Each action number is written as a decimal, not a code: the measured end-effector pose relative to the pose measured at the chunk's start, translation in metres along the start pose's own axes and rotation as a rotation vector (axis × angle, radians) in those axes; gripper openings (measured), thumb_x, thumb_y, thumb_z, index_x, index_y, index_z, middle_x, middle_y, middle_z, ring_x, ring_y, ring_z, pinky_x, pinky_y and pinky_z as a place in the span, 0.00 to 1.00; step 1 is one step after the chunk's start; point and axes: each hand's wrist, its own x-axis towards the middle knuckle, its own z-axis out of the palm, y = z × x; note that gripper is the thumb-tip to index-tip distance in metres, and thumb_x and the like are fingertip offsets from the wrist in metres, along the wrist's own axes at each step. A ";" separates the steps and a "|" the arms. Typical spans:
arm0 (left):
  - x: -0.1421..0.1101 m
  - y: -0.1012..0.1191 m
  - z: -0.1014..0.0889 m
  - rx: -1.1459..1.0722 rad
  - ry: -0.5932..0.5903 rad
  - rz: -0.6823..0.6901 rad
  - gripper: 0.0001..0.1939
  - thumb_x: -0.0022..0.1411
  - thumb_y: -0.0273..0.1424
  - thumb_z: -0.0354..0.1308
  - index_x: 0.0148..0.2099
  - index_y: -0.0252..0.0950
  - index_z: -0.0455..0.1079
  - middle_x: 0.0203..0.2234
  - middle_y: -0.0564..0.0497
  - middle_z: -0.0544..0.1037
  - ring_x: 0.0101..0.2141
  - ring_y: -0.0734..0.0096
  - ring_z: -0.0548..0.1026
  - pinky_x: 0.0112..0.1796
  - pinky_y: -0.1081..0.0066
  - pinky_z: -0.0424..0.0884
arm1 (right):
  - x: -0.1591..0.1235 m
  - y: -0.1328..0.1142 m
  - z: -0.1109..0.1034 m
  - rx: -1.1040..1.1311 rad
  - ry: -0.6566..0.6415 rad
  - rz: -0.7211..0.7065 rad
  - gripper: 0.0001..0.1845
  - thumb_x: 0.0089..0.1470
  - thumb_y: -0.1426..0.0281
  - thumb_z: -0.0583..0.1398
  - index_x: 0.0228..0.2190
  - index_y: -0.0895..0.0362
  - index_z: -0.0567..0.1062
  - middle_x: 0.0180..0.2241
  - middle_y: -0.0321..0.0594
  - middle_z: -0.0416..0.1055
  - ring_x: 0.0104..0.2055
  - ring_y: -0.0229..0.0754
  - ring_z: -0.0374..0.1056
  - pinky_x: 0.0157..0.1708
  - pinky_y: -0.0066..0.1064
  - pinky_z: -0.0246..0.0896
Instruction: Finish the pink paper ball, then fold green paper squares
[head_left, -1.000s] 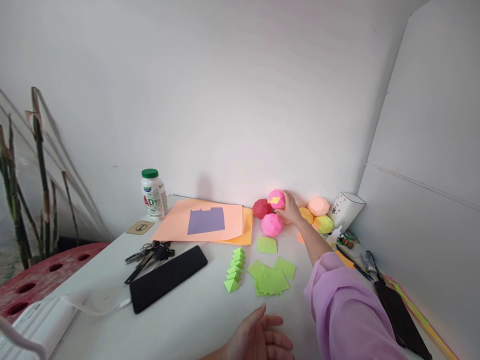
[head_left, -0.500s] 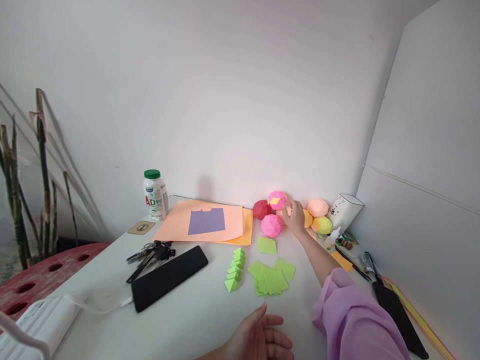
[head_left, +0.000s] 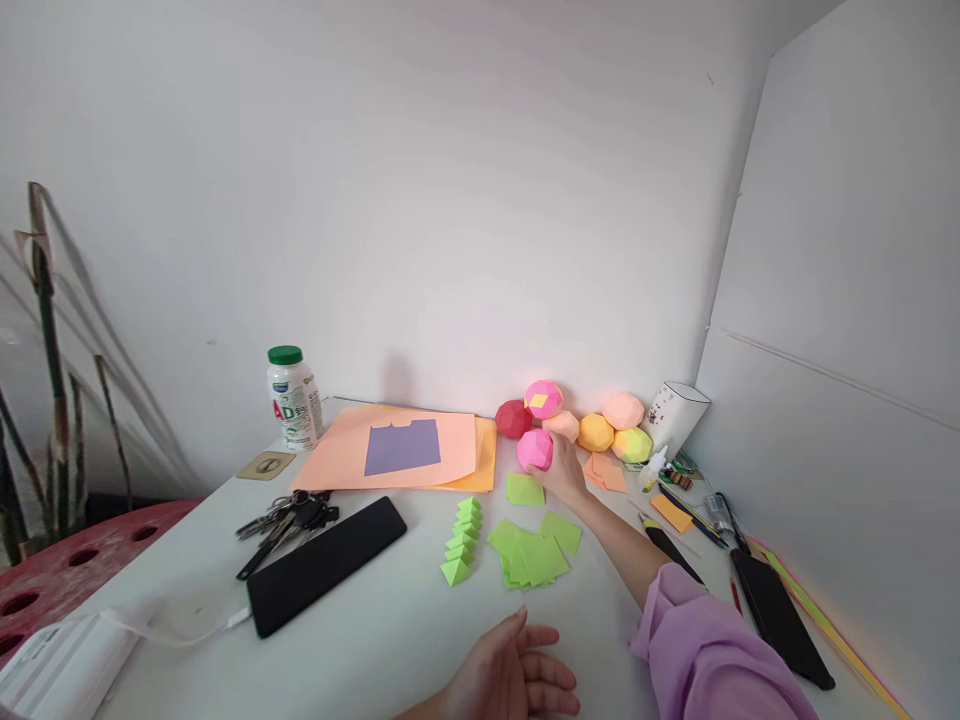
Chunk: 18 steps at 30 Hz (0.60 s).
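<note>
My right hand is at the right side of a pink faceted paper ball, with its fingers curled round it. The ball still sits on the table. Behind it are a red ball, a pink-and-yellow ball and a peach ball. My left hand rests near the front edge, palm turned sideways, fingers apart and holding nothing. Just beyond it lie loose green paper squares and a row of folded green paper pieces. One small green stack lies before the pink ball.
Peach and orange sheets with a purple piece lie at the back left. Nearby are a white bottle, keys and a black power bank. Glue, a white cylinder and a black pouch line the right.
My right hand has moved from the peach ball at the back toward me and left, onto the pink ball. The left hand stays open. The view has shifted slightly right.
</note>
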 end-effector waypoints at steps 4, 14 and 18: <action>0.002 0.000 -0.004 0.012 -0.005 0.003 0.26 0.56 0.52 0.52 0.41 0.33 0.67 0.29 0.44 0.78 0.32 0.58 0.78 0.37 0.63 0.63 | -0.004 0.019 -0.020 0.071 0.144 -0.013 0.37 0.42 0.64 0.64 0.53 0.56 0.59 0.52 0.52 0.62 0.55 0.56 0.59 0.51 0.47 0.61; -0.002 -0.001 -0.002 -0.026 -0.015 0.002 0.24 0.59 0.51 0.49 0.42 0.34 0.67 0.30 0.43 0.78 0.33 0.59 0.77 0.37 0.61 0.64 | 0.073 0.069 -0.053 0.011 0.276 0.046 0.36 0.51 0.67 0.60 0.59 0.61 0.54 0.62 0.57 0.48 0.63 0.57 0.49 0.59 0.51 0.51; 0.002 0.000 -0.007 0.008 -0.046 -0.002 0.26 0.55 0.52 0.54 0.42 0.33 0.67 0.30 0.43 0.78 0.33 0.57 0.78 0.38 0.61 0.63 | 0.076 0.075 -0.039 0.008 0.233 0.077 0.36 0.50 0.73 0.59 0.59 0.61 0.55 0.63 0.55 0.45 0.65 0.57 0.43 0.60 0.51 0.50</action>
